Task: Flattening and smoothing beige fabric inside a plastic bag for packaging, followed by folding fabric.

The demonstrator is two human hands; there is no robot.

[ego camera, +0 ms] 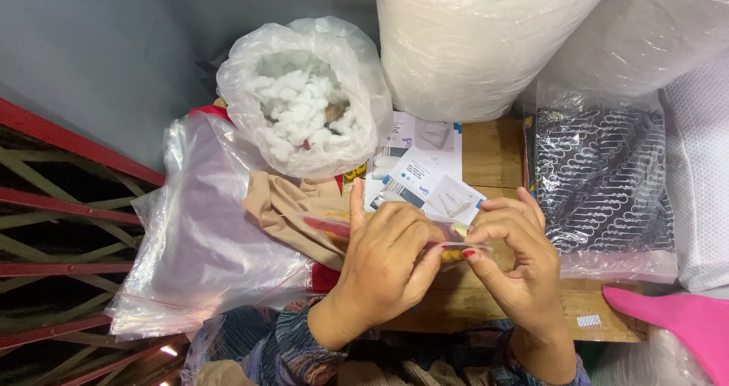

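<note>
A small clear plastic bag (456, 247) is pinched between the fingers of both the left hand (387, 264) and right hand (516, 257); printed cards (425, 177) are seen just beyond them on the table (493, 154).

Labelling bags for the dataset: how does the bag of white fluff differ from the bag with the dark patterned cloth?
The fluff bag stands bulged and round with its mouth open; the patterned-cloth bag lies flat. The fluff bag holds loose white tufts; the patterned-cloth bag holds folded dark fabric with a white print. The fluff bag sits upper left of the hands, the patterned-cloth bag to their right. Both are clear plastic.
</note>
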